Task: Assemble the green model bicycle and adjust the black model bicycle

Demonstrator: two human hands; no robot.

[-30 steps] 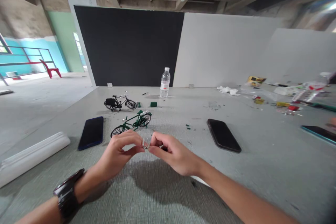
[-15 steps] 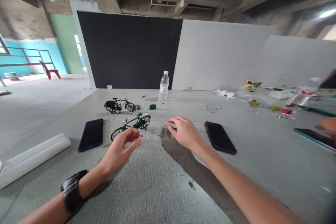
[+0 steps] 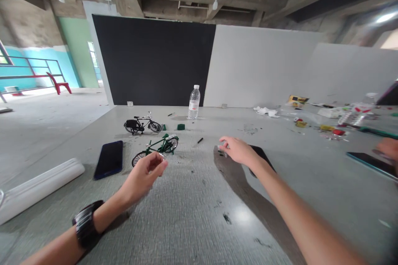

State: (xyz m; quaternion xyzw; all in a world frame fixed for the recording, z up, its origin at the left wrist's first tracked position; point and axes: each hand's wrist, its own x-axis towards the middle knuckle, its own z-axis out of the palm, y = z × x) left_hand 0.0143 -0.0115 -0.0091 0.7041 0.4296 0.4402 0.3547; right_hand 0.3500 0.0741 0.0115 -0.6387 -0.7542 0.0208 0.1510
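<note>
My left hand (image 3: 146,174), with a black watch (image 3: 84,226) on its wrist, hovers just in front of a small green model bicycle (image 3: 155,148). Its fingers pinch a tiny metal part. My right hand (image 3: 238,150) reaches forward over the near end of a black phone (image 3: 264,157), with fingertips pinched on a small pale piece that I cannot name. A short dark stick (image 3: 200,140) lies on the grey table (image 3: 192,211) between the green bicycle and my right hand.
A black model bicycle (image 3: 142,124), a water bottle (image 3: 194,102), a dark blue phone (image 3: 109,158) and a white roll (image 3: 37,190) lie on the table. Scattered parts and packaging (image 3: 329,122) sit far right, where another person's hand (image 3: 387,148) is beside a third phone (image 3: 370,162).
My hands, joined on the small part a second ago, have separated. My right hand moved forward and right to the black phone; my left hand kept the metal part.
</note>
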